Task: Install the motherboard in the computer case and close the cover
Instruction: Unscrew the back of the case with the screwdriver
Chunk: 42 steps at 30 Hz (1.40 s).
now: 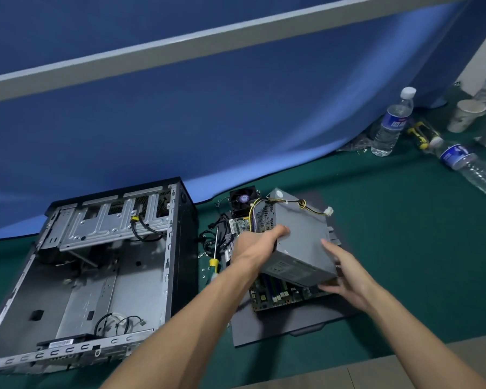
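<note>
Both grips, left hand (260,241) and right hand (345,272), hold power supply (298,242) over motherboard (275,296)

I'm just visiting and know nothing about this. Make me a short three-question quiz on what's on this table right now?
1. True or false: the motherboard already sits inside the computer case.
2. What grey box do the left hand and right hand hold?
3. The yellow-handled screwdriver lies: A) inside the case, B) between case and motherboard, C) beside the bottles.

Key: 1 false; 2 the power supply; 3 B.
</note>
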Each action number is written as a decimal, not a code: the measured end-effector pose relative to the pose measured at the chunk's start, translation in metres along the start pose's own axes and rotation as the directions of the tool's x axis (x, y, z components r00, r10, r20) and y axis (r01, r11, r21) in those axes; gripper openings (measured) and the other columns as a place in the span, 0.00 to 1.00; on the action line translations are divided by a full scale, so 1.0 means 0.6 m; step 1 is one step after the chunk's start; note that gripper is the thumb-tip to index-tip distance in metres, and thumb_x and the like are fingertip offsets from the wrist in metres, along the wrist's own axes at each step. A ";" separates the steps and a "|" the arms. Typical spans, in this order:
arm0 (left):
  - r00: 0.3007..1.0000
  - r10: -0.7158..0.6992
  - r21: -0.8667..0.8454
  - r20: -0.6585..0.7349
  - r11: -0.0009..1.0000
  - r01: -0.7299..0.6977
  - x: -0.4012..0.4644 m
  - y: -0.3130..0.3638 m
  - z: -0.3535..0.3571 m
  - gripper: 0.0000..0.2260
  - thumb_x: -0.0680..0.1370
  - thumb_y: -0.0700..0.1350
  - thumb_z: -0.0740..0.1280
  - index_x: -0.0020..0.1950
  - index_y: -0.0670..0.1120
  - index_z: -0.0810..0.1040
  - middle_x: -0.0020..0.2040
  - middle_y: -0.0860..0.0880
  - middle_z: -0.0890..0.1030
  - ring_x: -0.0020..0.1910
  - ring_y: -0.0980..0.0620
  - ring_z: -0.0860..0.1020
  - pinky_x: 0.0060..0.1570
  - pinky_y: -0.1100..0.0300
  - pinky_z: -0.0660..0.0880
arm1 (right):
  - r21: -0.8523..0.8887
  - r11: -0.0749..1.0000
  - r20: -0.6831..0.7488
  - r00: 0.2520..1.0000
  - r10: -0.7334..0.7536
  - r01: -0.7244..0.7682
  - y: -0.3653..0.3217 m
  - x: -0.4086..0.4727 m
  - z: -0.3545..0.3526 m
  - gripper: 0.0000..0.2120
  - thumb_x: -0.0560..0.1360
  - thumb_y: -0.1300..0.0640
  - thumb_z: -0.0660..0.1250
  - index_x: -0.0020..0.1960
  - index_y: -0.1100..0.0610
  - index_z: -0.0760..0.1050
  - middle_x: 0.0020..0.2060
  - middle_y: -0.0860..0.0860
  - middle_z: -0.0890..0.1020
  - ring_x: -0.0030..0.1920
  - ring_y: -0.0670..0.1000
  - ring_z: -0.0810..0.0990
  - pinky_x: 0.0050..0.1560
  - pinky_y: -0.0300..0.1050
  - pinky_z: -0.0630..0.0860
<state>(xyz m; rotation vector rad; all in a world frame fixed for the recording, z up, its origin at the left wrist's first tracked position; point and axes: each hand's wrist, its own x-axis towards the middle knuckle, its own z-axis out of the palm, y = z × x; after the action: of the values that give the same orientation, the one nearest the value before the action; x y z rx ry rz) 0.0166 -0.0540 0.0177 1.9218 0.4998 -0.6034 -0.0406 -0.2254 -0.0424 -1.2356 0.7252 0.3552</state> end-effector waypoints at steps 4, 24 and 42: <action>0.996 0.087 0.081 0.015 0.993 -0.088 -0.039 0.043 -0.054 0.29 0.53 0.66 0.71 0.39 0.42 0.79 0.37 0.50 0.81 0.39 0.49 0.79 0.44 0.56 0.73 | 0.189 0.982 0.085 0.996 0.008 -0.024 -0.021 -0.018 0.031 0.19 0.69 0.38 0.68 0.54 0.49 0.79 0.48 0.53 0.84 0.48 0.56 0.82 0.42 0.49 0.77; 0.822 0.396 0.152 -0.409 0.918 -0.366 -0.179 0.094 -0.338 0.42 0.68 0.67 0.67 0.71 0.45 0.54 0.67 0.41 0.68 0.65 0.40 0.68 0.63 0.47 0.67 | 0.504 0.808 0.269 0.944 0.189 -0.305 -0.163 -0.212 0.399 0.26 0.66 0.37 0.69 0.54 0.56 0.78 0.44 0.58 0.84 0.45 0.60 0.81 0.49 0.59 0.76; 0.993 0.118 -0.459 -0.013 0.882 -0.111 -0.107 0.001 -0.664 0.32 0.67 0.60 0.66 0.66 0.45 0.69 0.57 0.40 0.79 0.45 0.41 0.79 0.41 0.48 0.78 | -0.287 0.930 -0.070 0.963 -0.259 0.229 -0.159 -0.243 0.533 0.17 0.79 0.46 0.60 0.47 0.59 0.76 0.46 0.56 0.79 0.36 0.53 0.76 0.38 0.46 0.74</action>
<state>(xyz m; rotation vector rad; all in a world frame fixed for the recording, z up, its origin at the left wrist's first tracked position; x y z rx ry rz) 0.0417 0.3049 0.1998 1.4805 0.4664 -0.3787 0.0097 0.0650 0.1717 -1.6026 0.6159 0.1886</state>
